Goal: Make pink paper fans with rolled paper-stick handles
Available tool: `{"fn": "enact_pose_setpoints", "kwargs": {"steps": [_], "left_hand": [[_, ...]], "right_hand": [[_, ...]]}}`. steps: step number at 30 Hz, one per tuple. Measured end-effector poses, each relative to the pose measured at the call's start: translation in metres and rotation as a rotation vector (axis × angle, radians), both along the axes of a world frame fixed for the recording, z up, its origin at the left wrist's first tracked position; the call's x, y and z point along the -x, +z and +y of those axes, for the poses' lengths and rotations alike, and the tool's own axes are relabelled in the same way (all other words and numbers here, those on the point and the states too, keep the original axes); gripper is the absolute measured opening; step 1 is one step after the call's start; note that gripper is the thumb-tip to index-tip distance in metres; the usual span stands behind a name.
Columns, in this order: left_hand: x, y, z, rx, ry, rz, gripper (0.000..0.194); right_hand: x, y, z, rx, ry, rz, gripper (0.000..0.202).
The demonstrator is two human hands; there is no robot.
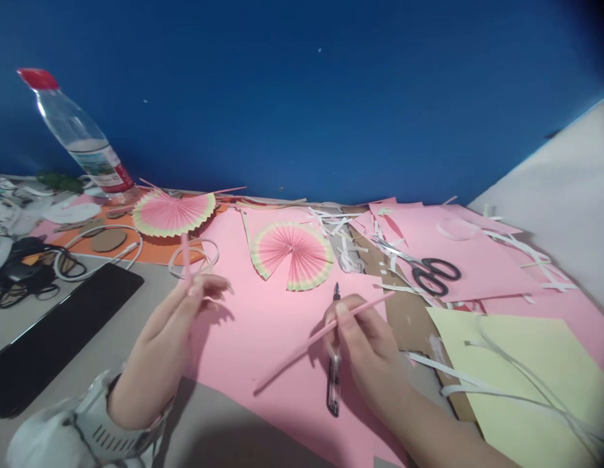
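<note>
My left hand (177, 325) pinches a short pink paper stick (185, 257) that points upward, its other fingers bent beside it. In my right hand (360, 331) a longer, thin pink paper stick (292, 357) is held between thumb and fingers, slanting down to the left. Below that hand a black-tipped clear pen (333, 383) lies on the large pink sheet (243, 331). Beyond the hands rests a pleated pink paper fan (292, 253) with a pale yellow-green rim and a gap at its front. A second pleated fan (175, 211) lies farther left with thin pink sticks along its edges.
At the right are black-handled scissors (428, 273), pink sheets (497, 273), white paper strips and a pale yellow sheet (530, 364). A black phone (62, 338), cables and a red-capped bottle (87, 140) stand or lie left. A blue wall (302, 97) rises behind.
</note>
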State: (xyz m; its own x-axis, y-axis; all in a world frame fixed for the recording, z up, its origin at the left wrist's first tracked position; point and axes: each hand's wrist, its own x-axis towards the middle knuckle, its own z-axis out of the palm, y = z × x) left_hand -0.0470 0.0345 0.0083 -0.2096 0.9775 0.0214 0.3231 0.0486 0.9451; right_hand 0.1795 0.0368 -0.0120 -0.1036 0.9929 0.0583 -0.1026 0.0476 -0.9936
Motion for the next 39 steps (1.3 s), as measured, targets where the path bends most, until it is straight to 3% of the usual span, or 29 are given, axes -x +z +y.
{"fn": "enact_pose_setpoints", "kwargs": {"steps": [4, 8, 10, 12, 16, 18, 21, 22, 25, 27, 30, 39], "left_hand": [[-0.017, 0.001, -0.012, 0.094, -0.268, 0.022, 0.031], [-0.030, -0.001, -0.017, 0.135, -0.562, 0.231, 0.030], [-0.033, -0.002, -0.018, 0.194, -0.644, 0.263, 0.032], [-0.032, -0.002, -0.019, 0.222, -0.625, 0.265, 0.033], [-0.027, 0.001, -0.019, 0.301, -0.488, 0.259, 0.036], [-0.026, 0.003, -0.018, 0.338, -0.453, 0.243, 0.040], [-0.025, 0.004, -0.018, 0.324, -0.443, 0.212, 0.041], [-0.025, 0.004, -0.018, 0.311, -0.450, 0.208, 0.039], [-0.025, 0.003, -0.017, 0.284, -0.478, 0.206, 0.036], [-0.024, 0.002, -0.017, 0.270, -0.481, 0.204, 0.034], [-0.022, 0.002, -0.016, 0.251, -0.474, 0.211, 0.034], [-0.022, 0.002, -0.015, 0.246, -0.457, 0.200, 0.036]], "right_hand": [[-0.001, 0.002, 0.005, 0.029, -0.013, 0.080, 0.022], [-0.001, 0.006, 0.000, 0.017, 0.125, 0.067, 0.012], [-0.002, 0.006, 0.000, -0.020, 0.161, 0.022, 0.008], [-0.003, 0.003, 0.004, -0.064, 0.060, -0.040, 0.012], [-0.012, 0.001, 0.021, -0.042, -0.312, -0.045, 0.016], [-0.019, 0.005, 0.029, 0.021, -0.354, -0.075, 0.008], [-0.031, 0.020, 0.033, 0.113, -0.252, -0.246, 0.006], [-0.034, 0.026, 0.031, 0.130, -0.185, -0.392, 0.013], [-0.036, 0.038, 0.023, 0.083, 0.041, -1.115, 0.039], [-0.034, 0.039, 0.017, 0.048, 0.130, -1.373, 0.045], [-0.030, 0.036, 0.014, 0.020, 0.179, -1.464, 0.038], [-0.031, 0.037, 0.015, -0.019, 0.220, -1.472, 0.034]]}}
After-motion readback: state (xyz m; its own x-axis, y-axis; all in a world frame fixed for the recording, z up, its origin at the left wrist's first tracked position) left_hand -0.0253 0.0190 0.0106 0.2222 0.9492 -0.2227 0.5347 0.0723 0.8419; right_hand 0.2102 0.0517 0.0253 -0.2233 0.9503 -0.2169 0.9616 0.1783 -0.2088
